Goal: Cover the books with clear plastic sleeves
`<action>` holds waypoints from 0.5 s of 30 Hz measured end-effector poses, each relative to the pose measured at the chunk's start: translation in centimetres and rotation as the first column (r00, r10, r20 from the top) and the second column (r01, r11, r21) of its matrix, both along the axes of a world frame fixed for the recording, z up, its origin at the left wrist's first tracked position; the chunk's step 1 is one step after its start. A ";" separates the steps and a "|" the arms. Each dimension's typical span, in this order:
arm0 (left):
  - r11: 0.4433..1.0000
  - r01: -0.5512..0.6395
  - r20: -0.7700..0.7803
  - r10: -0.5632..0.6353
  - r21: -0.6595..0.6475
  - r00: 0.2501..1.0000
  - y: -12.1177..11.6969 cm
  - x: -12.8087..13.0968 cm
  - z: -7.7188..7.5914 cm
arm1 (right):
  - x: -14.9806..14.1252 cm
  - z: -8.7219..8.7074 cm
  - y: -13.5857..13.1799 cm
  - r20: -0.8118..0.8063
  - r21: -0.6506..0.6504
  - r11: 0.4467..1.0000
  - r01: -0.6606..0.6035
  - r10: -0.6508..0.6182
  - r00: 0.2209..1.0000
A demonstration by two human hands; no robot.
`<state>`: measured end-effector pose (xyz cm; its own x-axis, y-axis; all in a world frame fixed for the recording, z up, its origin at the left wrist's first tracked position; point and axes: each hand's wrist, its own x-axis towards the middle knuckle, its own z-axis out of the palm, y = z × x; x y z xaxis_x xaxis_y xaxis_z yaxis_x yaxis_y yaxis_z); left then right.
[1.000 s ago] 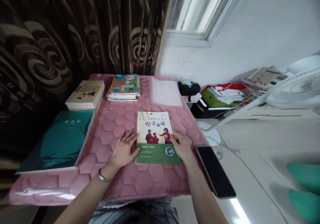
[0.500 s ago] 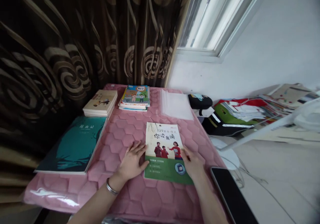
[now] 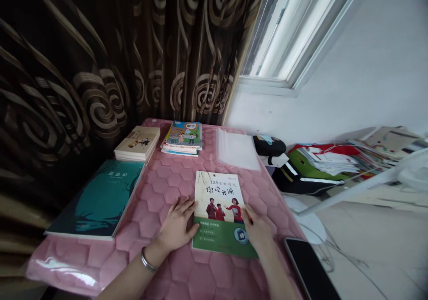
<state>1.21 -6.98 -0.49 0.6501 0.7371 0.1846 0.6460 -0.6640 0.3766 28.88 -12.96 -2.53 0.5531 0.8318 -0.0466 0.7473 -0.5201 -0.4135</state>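
A thin paperback book [image 3: 219, 204] with a cream and green cover, showing three people in red, lies flat and face up on the pink padded table cover [image 3: 177, 273]. Against its left edge rests my left hand [image 3: 179, 224], fingers spread and thumb touching the green part; a silver bangle circles that wrist. My right hand [image 3: 256, 228] lies along the opposite edge, over the lower right part of the cover, its fingers loosely bent and partly hidden from view. Neither hand lifts the book.
On the left lie a large teal book [image 3: 100, 197] and a stack of beige books [image 3: 137, 143]. Farther back are several colourful textbooks [image 3: 183, 137] and clear plastic sleeves [image 3: 237, 150]. A black phone [image 3: 310, 266] sits at the right edge, near a white fan stand [image 3: 309, 219].
The view has tilted up and turned left, so everything appears lower and farther right. Both hands stay at the sides of the book, which remains flat.
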 end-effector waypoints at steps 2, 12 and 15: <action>1.000 0.001 0.003 -0.001 0.000 1.000 0.0 0.0 0.0 | -0.1 0.0 0.0 0.005 0.008 1.000 -0.003 0.003 1.000; 1.000 -0.018 0.010 0.018 0.010 1.000 -0.2 0.0 -0.1 | -0.9 0.9 -0.2 0.081 -0.031 0.999 -0.034 0.036 0.996; 1.000 -0.024 0.023 0.024 0.019 0.999 -0.2 0.1 -0.2 | -1.1 1.0 -0.2 0.102 -0.090 0.995 -0.034 0.044 0.994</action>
